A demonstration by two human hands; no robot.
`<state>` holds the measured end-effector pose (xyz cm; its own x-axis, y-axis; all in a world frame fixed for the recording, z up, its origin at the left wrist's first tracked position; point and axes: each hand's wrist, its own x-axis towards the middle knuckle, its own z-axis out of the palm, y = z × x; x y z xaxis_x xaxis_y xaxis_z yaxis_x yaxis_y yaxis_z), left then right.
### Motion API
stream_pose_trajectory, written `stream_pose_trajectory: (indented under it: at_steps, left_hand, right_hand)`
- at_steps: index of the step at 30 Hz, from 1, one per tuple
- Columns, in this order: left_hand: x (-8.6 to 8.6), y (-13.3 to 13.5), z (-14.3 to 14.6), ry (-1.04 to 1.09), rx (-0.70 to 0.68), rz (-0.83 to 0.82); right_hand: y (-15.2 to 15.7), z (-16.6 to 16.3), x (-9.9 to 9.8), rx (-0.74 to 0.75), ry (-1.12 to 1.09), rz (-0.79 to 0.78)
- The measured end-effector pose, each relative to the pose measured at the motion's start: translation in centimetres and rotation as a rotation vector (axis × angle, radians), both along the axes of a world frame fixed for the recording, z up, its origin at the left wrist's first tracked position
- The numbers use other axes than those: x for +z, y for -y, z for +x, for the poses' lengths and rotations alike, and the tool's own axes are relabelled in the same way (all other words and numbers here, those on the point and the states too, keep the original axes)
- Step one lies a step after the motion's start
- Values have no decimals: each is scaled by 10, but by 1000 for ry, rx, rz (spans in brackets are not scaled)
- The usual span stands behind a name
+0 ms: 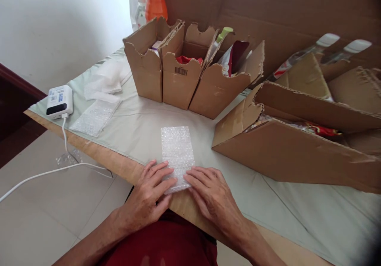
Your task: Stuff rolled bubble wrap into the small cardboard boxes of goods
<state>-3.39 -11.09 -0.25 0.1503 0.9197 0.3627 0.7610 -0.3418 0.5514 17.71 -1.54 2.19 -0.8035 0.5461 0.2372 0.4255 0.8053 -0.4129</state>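
Observation:
A flat bubble wrap pouch lies on the cloth at the table's front edge, its near end just over the wooden rim. My left hand rests on the pouch's near left corner, fingers extended and slightly apart. On the opposite side, my right hand lays its fingertips along the near right edge, with the thumb lower down by the table rim. Neither hand is closed around the pouch. Whether anything is inside it I cannot tell.
More bubble wrap pouches lie at the left beside a white device with a cable. Several cardboard bins with packets stand at the back. A long cardboard box is on the right, near bottles. An orange bottle stands behind.

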Motion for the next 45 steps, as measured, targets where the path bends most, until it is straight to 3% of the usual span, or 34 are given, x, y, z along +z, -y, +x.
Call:
stream_pose_trajectory:
  at_steps: [5, 10, 15, 18, 28, 33, 36, 41, 45]
  left_hand:
    - [4, -9, -1, 147, 112, 18]
    - [4, -24, -3, 31, 255, -4]
    - [-1, -26, -3, -75, 305, -16]
    - [-4, -25, -3, -78, 341, 6]
    - [-4, -30, -8, -38, 260, 44]
    - [6, -22, -8, 20, 110, 49]
    - [7, -25, -8, 62, 96, 31]
    - [2, -51, -10, -20, 226, -5]
    - [-2, -64, -13, -97, 296, 0]
  right_hand:
    - [-10, -3, -2, -85, -48, -196]
    - [-16, -1, -7, -200, -195, 58]
    - [-14, 2, -14, -16, -89, 173]
    - [-16, -2, -17, 7, -7, 186]
    - [-32, -6, -13, 86, 88, 129]
    - [-38, -8, -8, 81, -23, 23]
    - [-39, -8, -5, 33, -80, -65]
    - [-37, -7, -7, -150, -145, 158]
    - [-35, -13, -11, -36, -14, 229]
